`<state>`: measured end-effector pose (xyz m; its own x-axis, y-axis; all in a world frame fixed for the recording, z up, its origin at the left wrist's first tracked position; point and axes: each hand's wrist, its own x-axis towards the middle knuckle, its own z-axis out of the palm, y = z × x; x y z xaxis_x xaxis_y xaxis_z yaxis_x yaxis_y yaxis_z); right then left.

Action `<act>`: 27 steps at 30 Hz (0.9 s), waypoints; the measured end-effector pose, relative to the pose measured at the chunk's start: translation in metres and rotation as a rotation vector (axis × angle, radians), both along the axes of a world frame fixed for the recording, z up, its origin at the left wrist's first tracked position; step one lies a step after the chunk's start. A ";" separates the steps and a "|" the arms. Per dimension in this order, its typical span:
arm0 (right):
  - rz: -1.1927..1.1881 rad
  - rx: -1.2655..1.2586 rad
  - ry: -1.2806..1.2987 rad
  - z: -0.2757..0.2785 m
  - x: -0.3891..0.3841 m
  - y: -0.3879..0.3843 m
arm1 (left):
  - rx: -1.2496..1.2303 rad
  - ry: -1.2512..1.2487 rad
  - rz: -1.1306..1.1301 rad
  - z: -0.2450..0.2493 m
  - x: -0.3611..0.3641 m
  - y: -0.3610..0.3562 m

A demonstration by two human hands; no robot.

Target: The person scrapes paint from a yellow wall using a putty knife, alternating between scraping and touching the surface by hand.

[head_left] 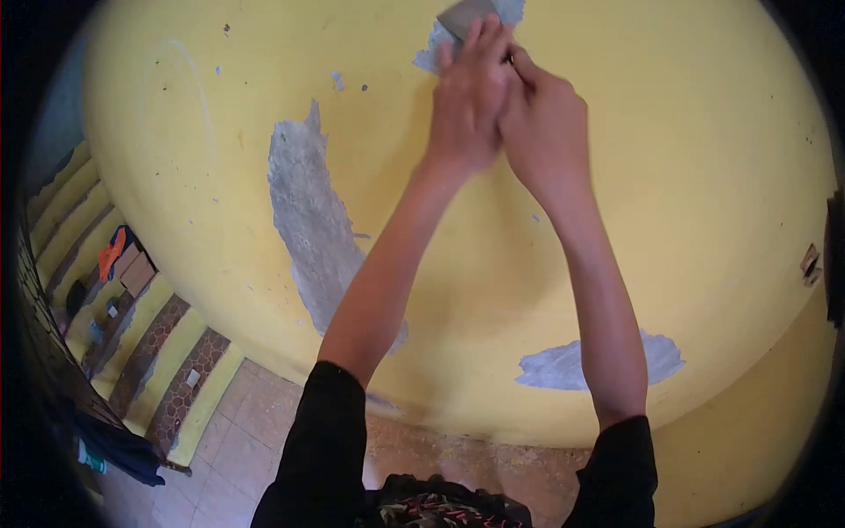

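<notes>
A paint scraper point(464, 17) with a flat, greyish blade lies against the yellow wall point(687, 176) at the top of the view. Its handle is mostly hidden by my hands. My right hand point(550, 119) is closed around the handle from the right. Close beside it, my left hand point(465, 110) bears on the scraper, its fingers bent over the base of the blade. Around the blade shows a bare grey patch point(428, 58) where the paint is off.
A long grey bare patch point(304, 198) runs down the wall on the left; another patch point(553, 365) is low on the right. Tiled steps point(189, 378) at left hold an orange item point(111, 253). Paint flakes litter the floor point(475, 453). A small wall fitting point(811, 264) is at far right.
</notes>
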<state>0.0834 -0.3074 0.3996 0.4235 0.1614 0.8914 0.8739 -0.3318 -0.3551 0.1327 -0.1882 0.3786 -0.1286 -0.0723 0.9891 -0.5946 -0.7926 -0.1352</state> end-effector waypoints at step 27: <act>0.029 -0.091 -0.049 -0.028 -0.017 0.004 | 0.045 0.094 -0.210 -0.030 -0.033 0.023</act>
